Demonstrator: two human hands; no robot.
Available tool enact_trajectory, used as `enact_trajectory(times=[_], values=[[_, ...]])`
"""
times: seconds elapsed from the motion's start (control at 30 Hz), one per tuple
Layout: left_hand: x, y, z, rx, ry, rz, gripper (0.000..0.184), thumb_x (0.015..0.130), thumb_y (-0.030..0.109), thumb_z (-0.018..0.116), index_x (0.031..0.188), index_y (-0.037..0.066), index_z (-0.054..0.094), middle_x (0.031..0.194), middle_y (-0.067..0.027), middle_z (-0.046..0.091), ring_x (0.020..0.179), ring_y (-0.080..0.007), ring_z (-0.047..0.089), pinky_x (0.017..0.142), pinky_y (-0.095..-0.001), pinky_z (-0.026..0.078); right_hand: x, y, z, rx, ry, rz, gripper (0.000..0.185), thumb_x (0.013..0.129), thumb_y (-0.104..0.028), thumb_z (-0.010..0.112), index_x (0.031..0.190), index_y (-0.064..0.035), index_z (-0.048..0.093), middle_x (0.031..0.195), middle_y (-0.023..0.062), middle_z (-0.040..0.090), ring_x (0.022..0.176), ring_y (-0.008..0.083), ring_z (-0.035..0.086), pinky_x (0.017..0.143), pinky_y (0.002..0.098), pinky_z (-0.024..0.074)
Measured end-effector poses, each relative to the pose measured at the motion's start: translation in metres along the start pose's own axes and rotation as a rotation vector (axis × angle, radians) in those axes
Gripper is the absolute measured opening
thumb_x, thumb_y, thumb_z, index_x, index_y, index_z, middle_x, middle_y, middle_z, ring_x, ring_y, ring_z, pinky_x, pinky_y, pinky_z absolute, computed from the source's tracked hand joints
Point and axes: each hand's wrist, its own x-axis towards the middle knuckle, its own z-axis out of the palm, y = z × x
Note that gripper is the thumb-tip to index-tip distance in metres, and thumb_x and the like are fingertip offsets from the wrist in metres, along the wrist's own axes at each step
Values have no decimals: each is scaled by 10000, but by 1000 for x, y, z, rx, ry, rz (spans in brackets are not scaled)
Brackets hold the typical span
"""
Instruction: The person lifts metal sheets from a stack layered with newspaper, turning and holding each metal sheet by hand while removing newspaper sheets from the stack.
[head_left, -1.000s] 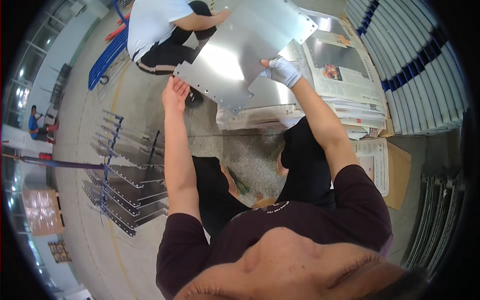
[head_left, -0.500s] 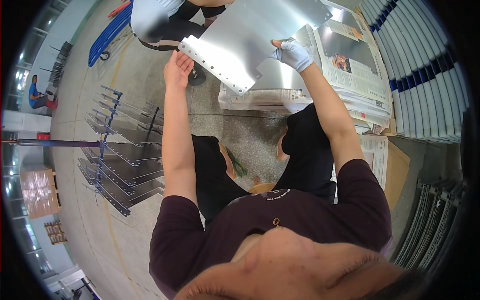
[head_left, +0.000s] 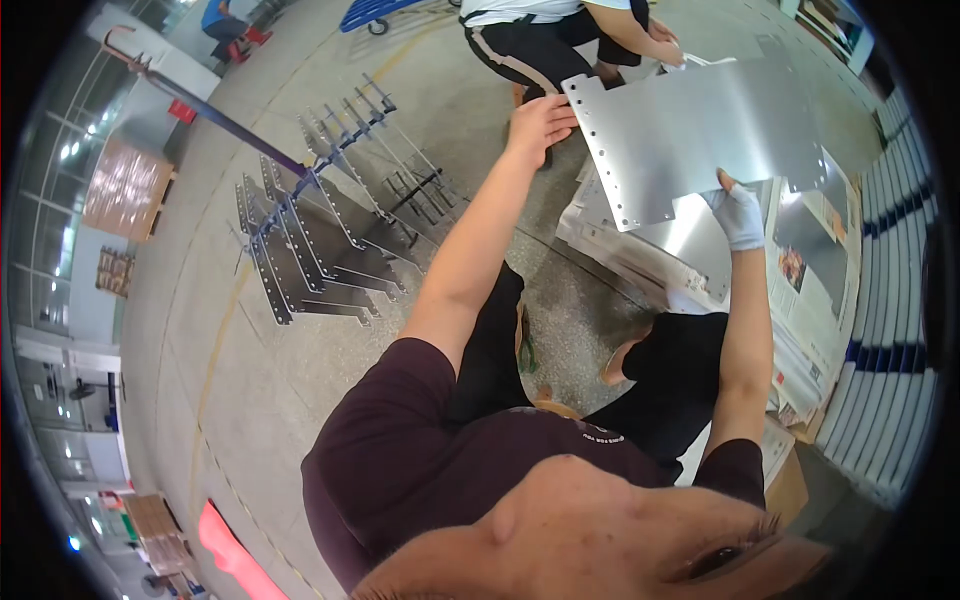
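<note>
A thin silver metal sheet (head_left: 700, 130) with a row of holes along its left edge is held up, tilted, in front of me. My right hand (head_left: 737, 213), in a pale glove with bare fingertips, is closed on its near edge, thumb on top. My left hand (head_left: 540, 127) is bare, with fingers stretched out and fingertips at the holed left edge; whether they press on it, I cannot tell. Below the sheet lies a stack of metal sheets interleaved with newspaper (head_left: 640, 262).
A crouching co-worker (head_left: 560, 45) has hands near the sheet's far edge. On the left, a rack (head_left: 345, 150) holds several dark holed plates, with a long pole (head_left: 225, 120) beside it. White panels (head_left: 890, 290) stand stacked at right. A blue cart (head_left: 385, 12) stands behind.
My view has swung left. The metal sheet has turned and sits farther right in view, still in my right hand. My left hand's fingers have straightened at its edge.
</note>
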Motion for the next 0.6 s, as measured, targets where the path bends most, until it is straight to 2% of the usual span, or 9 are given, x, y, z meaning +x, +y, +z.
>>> enact_trajectory(times=[0.07, 0.17, 0.2, 0.27, 0.4, 0.5, 0.53, 0.57, 0.6], values=[[-2, 0, 5, 161, 60, 111, 393, 840, 150, 576, 1204, 24, 496, 994, -127, 636, 916, -233, 624, 754, -343, 498, 5, 3, -7, 43, 89, 8, 299, 808, -121, 623, 1036, 64, 568, 1114, 226, 580, 987, 383, 593, 887, 536, 466], [-29, 7, 23, 964, 238, 767, 567, 764, 85, 635, 1288, 61, 419, 1140, -159, 567, 1051, -279, 562, 846, -396, 465, 2, -4, -9, 98, 131, -13, 249, 821, -73, 589, 1003, 94, 561, 1077, 220, 587, 954, 371, 606, 835, 526, 502], [-26, 7, 22, 1158, 193, 960, 732, 691, 65, 686, 1342, 117, 356, 1293, -166, 437, 1204, -317, 423, 965, -439, 375, 1, -7, -7, 116, 126, -24, 236, 824, -53, 577, 992, 112, 555, 1057, 218, 592, 937, 369, 611, 810, 521, 519], [-37, 10, 30, 1313, 154, 1063, 746, 683, 80, 704, 1343, 139, 361, 1336, -151, 388, 1249, -327, 356, 1005, -454, 320, -5, -18, 17, 146, 109, -24, 218, 823, -67, 568, 971, 93, 562, 1038, 214, 600, 933, 374, 612, 784, 523, 522], [-46, 13, 41, 1365, 76, 1213, 749, 651, 106, 731, 1323, 179, 409, 1366, -111, 362, 1278, -327, 310, 1033, -477, 269, -12, -32, 16, 103, -1, -37, 125, 807, -64, 578, 914, 0, 580, 965, 117, 619, 921, 275, 599, 843, 486, 469], [-53, 16, 49, 1352, 28, 1346, 664, 628, 90, 713, 1252, 186, 504, 1331, -73, 429, 1256, -297, 361, 1024, -471, 282, -27, -40, 53, 111, 246, -157, 151, 765, -58, 561, 903, 3, 576, 998, 155, 615, 921, 336, 605, 788, 509, 494], [-55, 17, 51, 1379, 6, 1395, 650, 626, 85, 708, 1239, 185, 518, 1320, -65, 445, 1250, -291, 373, 1022, -471, 285, -26, -41, 48, 32, 443, -218, 117, 752, -66, 576, 862, -27, 571, 944, 123, 609, 905, 307, 592, 823, 486, 476], [-59, 19, 53, 1408, -14, 1445, 636, 623, 80, 702, 1227, 184, 531, 1310, -58, 461, 1244, -285, 386, 1020, -470, 287, -28, -46, 51, 27, 459, -234, 109, 748, -71, 583, 848, -32, 565, 923, 118, 604, 903, 297, 591, 834, 469, 475], [-66, 22, 59, 1347, -22, 1493, 511, 668, 78, 656, 1166, 163, 582, 1248, -47, 531, 1196, -264, 453, 1007, -455, 313, -30, -49, 59, 24, 473, -250, 102, 745, -75, 590, 834, -37, 559, 901, 113, 600, 900, 288, 589, 844, 453, 473]])
